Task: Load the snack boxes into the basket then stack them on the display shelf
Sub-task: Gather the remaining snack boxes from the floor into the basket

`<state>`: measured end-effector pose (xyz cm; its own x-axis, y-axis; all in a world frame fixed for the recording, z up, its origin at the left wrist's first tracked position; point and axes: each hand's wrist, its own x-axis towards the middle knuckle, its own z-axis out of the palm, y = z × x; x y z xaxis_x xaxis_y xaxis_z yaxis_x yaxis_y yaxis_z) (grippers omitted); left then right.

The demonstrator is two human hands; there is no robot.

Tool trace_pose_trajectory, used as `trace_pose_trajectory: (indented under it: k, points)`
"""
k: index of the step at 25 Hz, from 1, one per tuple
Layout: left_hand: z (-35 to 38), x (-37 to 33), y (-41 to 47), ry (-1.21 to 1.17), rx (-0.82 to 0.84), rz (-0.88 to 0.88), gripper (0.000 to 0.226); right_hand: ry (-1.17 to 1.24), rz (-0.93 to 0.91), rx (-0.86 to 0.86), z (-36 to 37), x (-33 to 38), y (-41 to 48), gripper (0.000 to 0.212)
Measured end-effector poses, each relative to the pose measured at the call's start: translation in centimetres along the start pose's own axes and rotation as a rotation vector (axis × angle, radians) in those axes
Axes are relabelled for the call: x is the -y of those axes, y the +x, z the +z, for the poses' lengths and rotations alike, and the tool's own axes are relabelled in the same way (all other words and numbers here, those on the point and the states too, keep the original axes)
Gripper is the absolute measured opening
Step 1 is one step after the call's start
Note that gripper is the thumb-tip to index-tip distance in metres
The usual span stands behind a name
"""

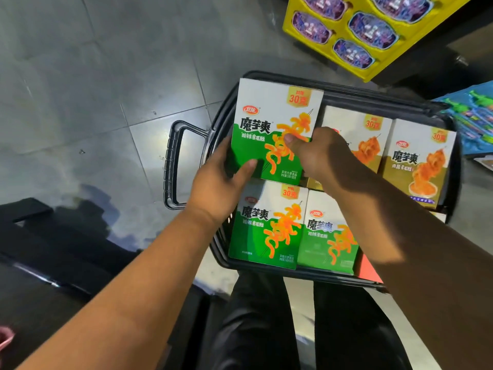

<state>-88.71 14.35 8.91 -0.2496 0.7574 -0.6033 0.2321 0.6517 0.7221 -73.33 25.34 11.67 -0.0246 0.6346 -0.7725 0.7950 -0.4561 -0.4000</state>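
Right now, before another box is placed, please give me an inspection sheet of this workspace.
Surface: grey tiled floor, glossy.
Job's things: black basket on the floor; held green box at its far left corner; two green boxes in the near row; two gold boxes at far right.
Clutter: red item at the near right corner, unclear what.
Hands: left hand and right hand both grip the held green box, thumbs on its front.
Cables: nothing seen.
Surroundings: yellow tray of purple packs beyond; blue packs at right.

Green snack box (266, 121) face-up above green boxes (266, 231), gold boxes (418, 166) lying flat in black basket (170, 161).
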Motion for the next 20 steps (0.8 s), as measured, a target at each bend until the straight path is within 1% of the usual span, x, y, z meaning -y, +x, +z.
trace_pose_trajectory:
  k: [1, 3, 5, 6, 7, 9, 11, 14, 15, 16, 18, 19, 20]
  points:
    - [0.2, -0.2, 0.7, 0.099, 0.012, 0.018, 0.055, -0.054, -0.018, -0.006, -0.2, -0.1, 0.1, 0.047]
    - [0.5, -0.1, 1.4, 0.281, -0.024, 0.016, 0.048, -0.239, -0.04, -0.036, -0.6, -0.3, 0.2, 0.048]
    - [1.1, 0.3, 1.4, 0.35, -0.041, 0.014, 0.048, -0.403, -0.079, -0.097, -1.3, -0.5, 0.3, 0.05]
    - [1.3, 0.3, 1.3, 0.35, -0.038, 0.011, 0.048, -0.436, -0.099, -0.121, -1.6, -0.7, 0.4, 0.051]
    - [1.5, 0.2, 1.4, 0.315, -0.028, -0.001, 0.049, -0.441, -0.121, -0.138, -1.9, -0.9, 0.6, 0.05]
    - [1.6, 0.8, 1.4, 0.157, 0.04, -0.055, 0.055, -0.42, -0.139, -0.141, -1.8, -1.4, 0.9, 0.046]
    - [1.1, 1.9, 1.1, 0.069, 0.112, -0.105, 0.066, -0.386, -0.124, -0.151, -1.4, -1.9, 0.7, 0.051]
    - [1.0, 3.2, -1.1, 0.151, 0.16, -0.219, 0.086, -0.299, -0.101, -0.113, -0.3, -3.7, -1.3, 0.049]
    - [1.1, 3.3, -2.1, 0.191, 0.182, -0.242, 0.087, -0.275, -0.09, -0.077, 0.2, -4.7, -2.3, 0.047]
    - [1.3, 3.3, -3.0, 0.239, 0.204, -0.247, 0.08, -0.264, -0.079, -0.043, 1.0, -5.7, -3.3, 0.043]
    - [1.9, 3.2, -4.2, 0.289, 0.204, -0.224, 0.053, -0.262, -0.071, -0.013, 2.7, -7.5, -5.2, 0.034]
    - [2.1, 3.0, -4.4, 0.287, 0.184, -0.202, 0.043, -0.266, -0.074, -0.012, 3.5, -8.0, -5.8, 0.029]
    - [2.2, 3.0, -4.5, 0.279, 0.166, -0.192, 0.039, -0.268, -0.079, -0.014, 4.0, -8.3, -6.2, 0.027]
